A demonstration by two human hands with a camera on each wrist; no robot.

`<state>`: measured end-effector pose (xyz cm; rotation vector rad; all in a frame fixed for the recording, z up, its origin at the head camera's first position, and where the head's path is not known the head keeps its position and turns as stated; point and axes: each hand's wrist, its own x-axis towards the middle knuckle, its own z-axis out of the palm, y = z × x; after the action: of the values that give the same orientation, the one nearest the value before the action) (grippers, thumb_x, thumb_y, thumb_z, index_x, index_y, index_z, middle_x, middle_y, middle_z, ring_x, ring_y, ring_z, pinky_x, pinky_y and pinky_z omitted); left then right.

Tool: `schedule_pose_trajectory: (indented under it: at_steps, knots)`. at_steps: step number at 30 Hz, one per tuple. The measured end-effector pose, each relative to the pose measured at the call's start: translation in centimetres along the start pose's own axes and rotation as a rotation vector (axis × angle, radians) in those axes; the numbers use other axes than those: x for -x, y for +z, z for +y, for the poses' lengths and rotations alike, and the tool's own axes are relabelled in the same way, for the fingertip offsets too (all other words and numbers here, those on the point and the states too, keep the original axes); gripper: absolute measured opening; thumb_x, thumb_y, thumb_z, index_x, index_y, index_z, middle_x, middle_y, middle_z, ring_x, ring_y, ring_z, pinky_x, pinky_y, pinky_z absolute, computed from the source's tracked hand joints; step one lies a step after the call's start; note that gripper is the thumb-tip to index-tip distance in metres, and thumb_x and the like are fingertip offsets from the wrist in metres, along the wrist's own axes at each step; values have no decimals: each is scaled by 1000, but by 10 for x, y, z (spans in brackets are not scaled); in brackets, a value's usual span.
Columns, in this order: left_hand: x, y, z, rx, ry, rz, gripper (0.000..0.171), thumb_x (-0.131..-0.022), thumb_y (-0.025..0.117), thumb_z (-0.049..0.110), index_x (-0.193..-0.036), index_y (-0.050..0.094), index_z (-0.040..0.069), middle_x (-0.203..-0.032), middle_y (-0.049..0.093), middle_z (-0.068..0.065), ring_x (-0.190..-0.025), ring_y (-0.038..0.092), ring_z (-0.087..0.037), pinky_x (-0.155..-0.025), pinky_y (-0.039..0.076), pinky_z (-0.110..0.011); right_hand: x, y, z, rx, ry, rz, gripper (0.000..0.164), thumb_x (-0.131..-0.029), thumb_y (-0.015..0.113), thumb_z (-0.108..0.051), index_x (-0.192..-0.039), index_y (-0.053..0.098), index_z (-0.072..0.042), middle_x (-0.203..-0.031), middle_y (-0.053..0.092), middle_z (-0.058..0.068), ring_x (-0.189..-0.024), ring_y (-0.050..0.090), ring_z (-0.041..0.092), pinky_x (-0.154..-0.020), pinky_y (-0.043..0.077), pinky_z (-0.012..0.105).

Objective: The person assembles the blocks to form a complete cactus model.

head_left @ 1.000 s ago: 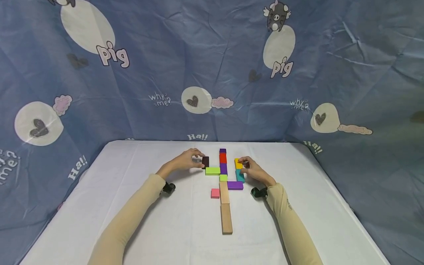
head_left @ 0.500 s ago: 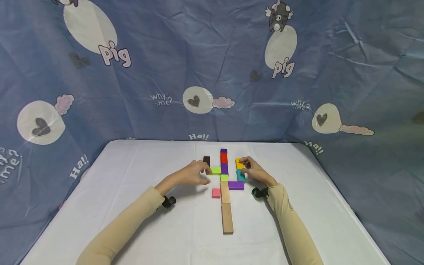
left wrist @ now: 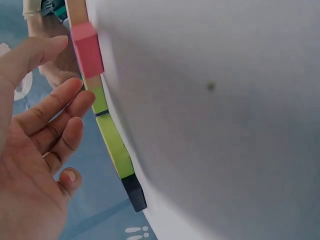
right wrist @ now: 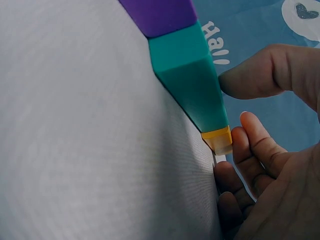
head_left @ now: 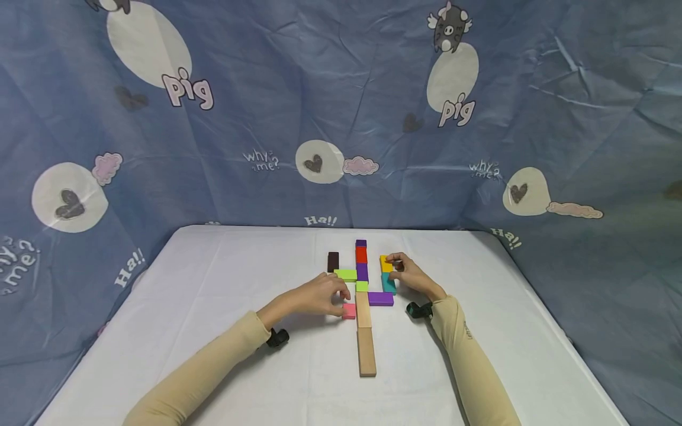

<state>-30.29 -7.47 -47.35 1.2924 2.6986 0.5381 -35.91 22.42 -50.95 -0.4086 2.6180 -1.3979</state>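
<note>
My left hand [head_left: 319, 296] reaches over the left side of a line of blocks, thumb tip close beside a small pink block [head_left: 348, 311]. In the left wrist view its thumb and fingers stand apart, with the pink block [left wrist: 87, 50] beyond them. On the right side, my right hand [head_left: 418, 278] has its thumb at the teal block [head_left: 388, 283] and its fingers at the yellow block [head_left: 386, 263]. The right wrist view shows the thumb tip against the edge of the teal block [right wrist: 192, 80], with the fingers relaxed next to the yellow end [right wrist: 217, 140].
Down the middle run two wooden planks [head_left: 366, 352], a small green block [head_left: 362, 286], then purple, red [head_left: 361, 255] and dark purple blocks. A long green block [head_left: 346, 275] and a purple one [head_left: 380, 299] branch sideways. A dark brown block [head_left: 333, 261] lies at left. White cloth [head_left: 256, 384] covers the table.
My left hand has let go of the dark brown block and moved toward me, past the long green block, to the pink block. The right hand has stayed at the teal and yellow blocks.
</note>
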Motion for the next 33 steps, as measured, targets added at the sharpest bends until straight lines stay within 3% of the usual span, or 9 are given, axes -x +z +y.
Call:
schedule_pose_trajectory:
  at_steps: [8,14,19,33]
  knots:
    - [1,2,4,45,-19,-1,23,-81,74,31,-98,72,15,-94,65,6,-89,51,-11,-88,38,-33,-5,3,1,-15,97,2,49,-82,64,-11,-128,45,-6,-132,50,16,-116,45,31,-104,35,47]
    - [-1,4,2,90,-2,-22,25,-83,73,28,-104,72,13,-99,66,5,-90,54,-11,-90,43,-30,-4,3,0,-25,92,4,49,-82,64,-11,-128,46,-7,-133,51,16,-118,45,31,-105,34,48]
    - [1,2,0,135,-12,-48,21,-85,73,24,-104,72,13,-98,66,5,-89,55,-14,-84,45,-27,-4,3,1,-20,80,-1,50,-82,64,-12,-128,45,-7,-133,50,16,-118,45,31,-104,35,48]
    - [22,-12,-21,218,-63,-129,13,-85,72,18,-98,68,18,-89,63,11,-78,55,-7,-70,46,-22,-3,2,0,-33,77,6,49,-82,64,-11,-127,46,-7,-133,51,16,-116,46,31,-103,35,47]
